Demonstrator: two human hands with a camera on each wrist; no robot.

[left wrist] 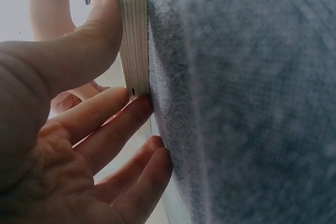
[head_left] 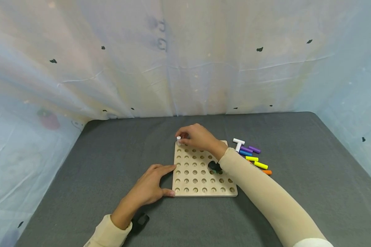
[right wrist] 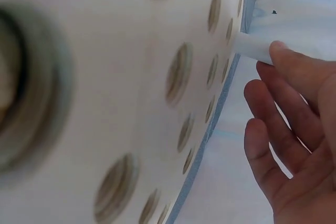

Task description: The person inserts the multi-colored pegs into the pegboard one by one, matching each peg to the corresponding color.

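While the left hand (head_left: 148, 185) lies at the near left part of the pegboard (head_left: 190, 176), its fingers fairly straight and spread, the right hand (head_left: 199, 136) reaches across to the far left corner. The left thumb touches the board's side close to the near corner and the index finger touches the same side farther up; the left wrist view shows thumb and fingertips against the layered edge — resting there, not wrapped round it. The right hand bends at the wrist, palm down, and pinches a white peg (head_left: 178, 138) between thumb and fingertips, the other fingers loosely bent. That peg stands upright at the corner, its lower end at the board's surface; how far it sits in a hole cannot be told. The right sleeve (head_left: 266, 199) slants over the board's right side, beneath which lie part of the holes.

Just right of the board, loose on the grey table (head_left: 80, 178), are two white pegs (head_left: 238, 141), two purple pegs (head_left: 255, 149), a blue peg (head_left: 245, 153), yellow pegs (head_left: 261, 165) and orange, partly hidden behind the sleeve. As for writing, the pale sheet (head_left: 198, 85) bears two faint dark characters (head_left: 162, 44) — too blurred to read surely.
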